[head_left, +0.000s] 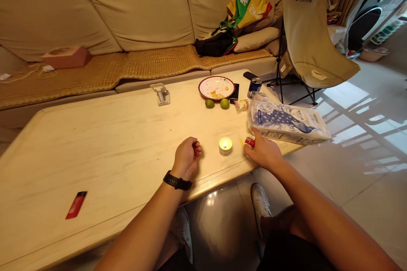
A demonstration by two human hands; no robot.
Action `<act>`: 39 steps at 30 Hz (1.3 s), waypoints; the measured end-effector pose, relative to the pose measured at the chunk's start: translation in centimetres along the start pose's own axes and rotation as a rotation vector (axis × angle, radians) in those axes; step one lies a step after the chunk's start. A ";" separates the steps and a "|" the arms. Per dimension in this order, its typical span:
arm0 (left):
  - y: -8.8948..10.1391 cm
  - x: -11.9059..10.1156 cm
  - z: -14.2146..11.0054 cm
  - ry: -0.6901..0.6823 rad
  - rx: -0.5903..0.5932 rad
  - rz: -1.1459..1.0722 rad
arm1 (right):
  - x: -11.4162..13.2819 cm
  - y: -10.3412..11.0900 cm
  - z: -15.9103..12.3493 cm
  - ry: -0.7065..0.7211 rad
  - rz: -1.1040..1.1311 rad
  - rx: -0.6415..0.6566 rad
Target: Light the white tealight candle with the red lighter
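Note:
A lit tealight candle [225, 146] stands on the pale table between my two hands. Left of it, my left hand [187, 156] rests on its side with the fingers curled in and nothing visible in them. To the candle's right, my right hand [264, 150] has its thumb and index finger around a small red box [249, 142], low over the tabletop. Its index fingertip reaches the edge of a plastic-wrapped tissue pack [286, 120]. Thin yellow sticks [241, 142] show beside the red box. A red lighter [76, 205] lies far to the left.
Behind the candle are two green limes [224, 103], a red-rimmed plate [208, 87] with food scraps, a blue can [255, 87] and a small wrapped packet [241, 106]. A grey-white holder [161, 94] lies farther left. A sofa [136, 17] and folding chair [311, 38] stand beyond.

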State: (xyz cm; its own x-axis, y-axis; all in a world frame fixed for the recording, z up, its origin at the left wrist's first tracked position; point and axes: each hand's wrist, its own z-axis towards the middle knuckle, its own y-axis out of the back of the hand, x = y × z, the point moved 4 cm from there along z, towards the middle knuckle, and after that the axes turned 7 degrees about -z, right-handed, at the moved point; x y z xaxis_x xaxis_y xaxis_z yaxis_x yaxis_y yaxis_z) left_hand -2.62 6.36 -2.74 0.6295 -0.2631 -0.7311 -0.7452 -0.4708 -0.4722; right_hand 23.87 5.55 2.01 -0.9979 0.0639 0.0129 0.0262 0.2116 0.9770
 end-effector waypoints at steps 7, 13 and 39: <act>0.1 0.1 0.0 0.007 -0.007 0.014 | 0.2 0.0 -0.2 0.030 0.005 -0.030; -0.1 0.0 -0.2 0.000 -0.012 0.012 | 0.7 0.0 -0.5 0.064 0.013 -0.054; -0.2 -0.3 -0.5 -0.010 -0.013 0.001 | 6.1 0.5 -1.3 0.149 0.015 0.046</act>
State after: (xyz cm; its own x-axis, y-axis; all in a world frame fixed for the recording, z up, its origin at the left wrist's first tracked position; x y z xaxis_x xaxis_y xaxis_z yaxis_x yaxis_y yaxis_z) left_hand -2.56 6.11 -2.17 0.6261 -0.2555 -0.7367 -0.7431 -0.4816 -0.4646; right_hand 17.74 4.79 2.83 -0.9951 -0.0772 0.0624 0.0406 0.2568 0.9656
